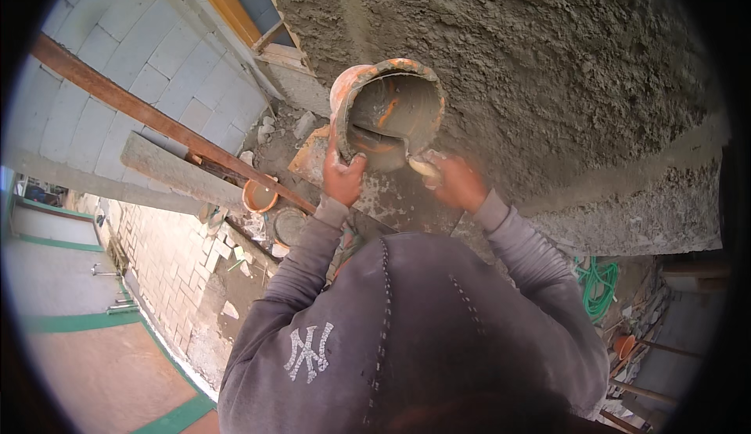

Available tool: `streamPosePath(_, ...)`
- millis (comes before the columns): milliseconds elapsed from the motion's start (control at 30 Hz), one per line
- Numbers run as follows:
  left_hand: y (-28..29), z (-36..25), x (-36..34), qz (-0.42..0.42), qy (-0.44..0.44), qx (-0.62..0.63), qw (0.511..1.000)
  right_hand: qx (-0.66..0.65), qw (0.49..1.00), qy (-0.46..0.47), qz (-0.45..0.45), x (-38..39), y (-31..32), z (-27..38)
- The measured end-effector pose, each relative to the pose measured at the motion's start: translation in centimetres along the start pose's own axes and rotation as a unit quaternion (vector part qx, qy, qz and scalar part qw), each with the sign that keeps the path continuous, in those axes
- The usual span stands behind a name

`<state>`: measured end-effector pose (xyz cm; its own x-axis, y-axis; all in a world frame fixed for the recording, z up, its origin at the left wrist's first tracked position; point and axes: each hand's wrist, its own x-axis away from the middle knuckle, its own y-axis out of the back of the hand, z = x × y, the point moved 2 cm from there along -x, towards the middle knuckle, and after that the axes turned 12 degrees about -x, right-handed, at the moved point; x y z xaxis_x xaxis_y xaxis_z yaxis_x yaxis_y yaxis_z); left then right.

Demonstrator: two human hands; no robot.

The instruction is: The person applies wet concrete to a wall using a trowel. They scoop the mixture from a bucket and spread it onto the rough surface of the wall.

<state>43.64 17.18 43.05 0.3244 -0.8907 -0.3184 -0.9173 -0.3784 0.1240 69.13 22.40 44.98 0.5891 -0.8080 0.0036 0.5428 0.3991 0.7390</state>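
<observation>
An orange bucket smeared with grey mortar is tipped so its mouth faces me, close to the mortar-covered wall. My left hand is closed on its lower left rim. In my right hand is the pale handle of a trowel, at the bucket's lower right rim. The trowel's blade seems to reach into the bucket, where wet mortar coats the inside; shadow and mortar hide part of it.
A long reddish-brown beam slants across the left, beside a grey board. Two smaller buckets, one orange and one mortar-filled, stand left of me. A green hose lies coiled at the right. Pale block walling rises at the far left.
</observation>
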Motion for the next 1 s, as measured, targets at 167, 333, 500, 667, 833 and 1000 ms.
streamPosePath(167, 0.1, 0.0, 0.2, 0.008, -0.047, -0.074, 0.996, -0.03, 0.995, -0.001, -0.097, -0.5, -0.9, 0.2)
streamPosePath(333, 0.5, 0.8, -0.2, 0.009, -0.062, -0.107, 0.992, -0.041, 0.998, 0.02, -0.05, 0.0, -1.3, 1.7)
streamPosePath(500, 0.0, -1.3, -0.4, 0.009, -0.088, -0.149, 0.985, -0.019, 0.996, -0.02, -0.079, -1.7, -1.1, 1.8)
streamPosePath(667, 1.0, -1.1, -0.8, -0.012, -0.086, -0.148, 0.985, -0.093, 0.993, -0.06, -0.043, -2.2, 1.8, 4.5)
streamPosePath(833, 0.7, -3.7, -1.5, 0.014, -0.141, -0.18, 0.973, -0.01, 0.996, -0.059, -0.065, -5.6, 5.6, 0.1)
streamPosePath(1000, 1.6, -5.0, -1.6, 0.044, -0.132, -0.143, 0.98, -0.308, 0.921, -0.208, 0.116, -5.4, 4.6, -1.9)
